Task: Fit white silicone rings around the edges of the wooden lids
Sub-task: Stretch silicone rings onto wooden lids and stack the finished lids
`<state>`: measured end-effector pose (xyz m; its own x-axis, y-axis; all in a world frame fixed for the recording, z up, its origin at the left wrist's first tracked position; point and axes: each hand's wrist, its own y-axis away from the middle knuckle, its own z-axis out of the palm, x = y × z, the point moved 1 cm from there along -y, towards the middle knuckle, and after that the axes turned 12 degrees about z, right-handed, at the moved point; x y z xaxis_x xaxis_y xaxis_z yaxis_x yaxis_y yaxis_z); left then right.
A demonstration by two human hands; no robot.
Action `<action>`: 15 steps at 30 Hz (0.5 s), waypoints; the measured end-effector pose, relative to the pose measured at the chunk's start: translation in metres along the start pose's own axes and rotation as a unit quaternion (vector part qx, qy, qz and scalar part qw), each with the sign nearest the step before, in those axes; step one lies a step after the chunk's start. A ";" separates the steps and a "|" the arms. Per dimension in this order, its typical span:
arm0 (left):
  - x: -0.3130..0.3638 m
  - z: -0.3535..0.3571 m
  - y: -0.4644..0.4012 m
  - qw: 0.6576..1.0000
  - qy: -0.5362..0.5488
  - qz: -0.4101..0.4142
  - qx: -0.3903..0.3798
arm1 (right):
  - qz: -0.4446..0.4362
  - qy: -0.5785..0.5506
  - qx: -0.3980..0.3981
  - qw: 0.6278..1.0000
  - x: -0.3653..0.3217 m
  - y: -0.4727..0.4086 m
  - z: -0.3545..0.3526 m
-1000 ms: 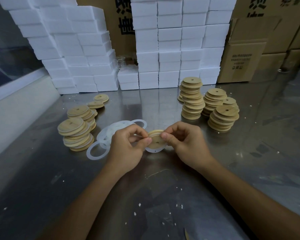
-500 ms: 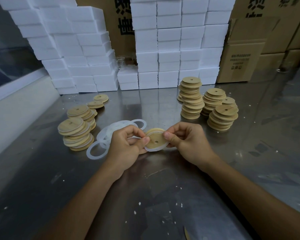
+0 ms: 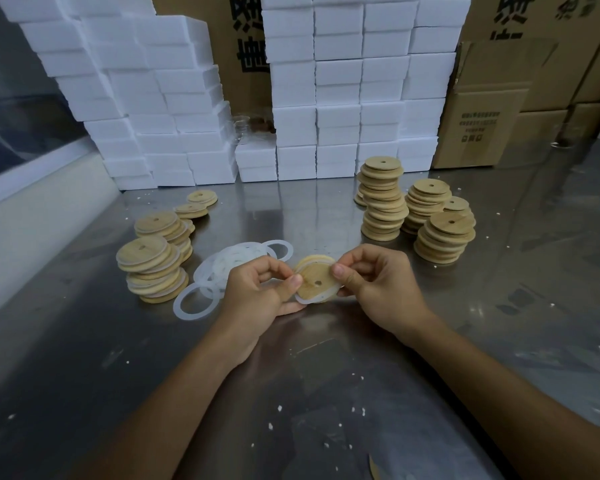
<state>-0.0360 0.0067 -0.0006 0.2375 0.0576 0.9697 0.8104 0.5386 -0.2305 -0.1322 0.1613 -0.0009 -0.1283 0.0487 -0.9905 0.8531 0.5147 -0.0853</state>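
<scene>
A round wooden lid [image 3: 317,279] with a small centre hole is held tilted above the steel table, a white silicone ring [image 3: 323,297] partly stretched round its lower edge. My left hand [image 3: 257,292] pinches the lid's left rim with thumb and fingers. My right hand [image 3: 378,284] pinches the right rim. A pile of loose white rings [image 3: 222,271] lies just left of my left hand. Stacks of ringed lids [image 3: 153,261] stand at the left, and stacks of bare lids [image 3: 383,199] stand at the right.
White foam boxes [image 3: 343,98] are stacked along the back of the steel table [image 3: 326,393], with cardboard cartons [image 3: 482,126] behind and to the right. A pale wall ledge [image 3: 32,209] borders the left side. Small white crumbs dot the table.
The lid has tipped so its face with the hole shows more. The ring has slid further round its lower edge while both hands kept their pinch.
</scene>
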 end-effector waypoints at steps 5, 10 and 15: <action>0.004 0.003 0.002 0.977 -0.148 0.152 -0.022 | -0.091 0.137 0.049 0.985 -0.005 0.005 0.000; 0.008 0.004 0.003 0.955 -0.201 0.217 -0.030 | -0.141 0.175 0.037 0.974 -0.008 0.012 0.007; 0.008 0.003 0.003 0.976 -0.144 0.163 -0.012 | -0.052 0.121 0.030 0.991 -0.005 0.007 0.008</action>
<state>-0.0329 0.0114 0.0065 0.3271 0.4588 0.8261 0.7299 0.4327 -0.5292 -0.1215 0.1582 0.0026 -0.3281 0.2050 -0.9221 0.8567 0.4760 -0.1989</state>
